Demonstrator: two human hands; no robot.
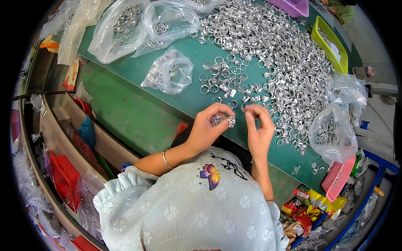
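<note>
Silver-coloured metal rings lie in a large loose pile across the green table. My left hand curls closed around several rings, one with a patterned face showing between thumb and fingertips. Just to its right, my right hand is raised at the table's near edge, thumb and fingers drawn together in a pinch. A ring shows right by those fingertips; whether it is pinched or lies on the table I cannot tell. A smaller spread of rings lies beyond both hands.
Clear plastic bags of rings stand at the far left, nearer the left and on the right. A yellow-green basket and a pink tray line the right side. Left sits a shelf with a red basket.
</note>
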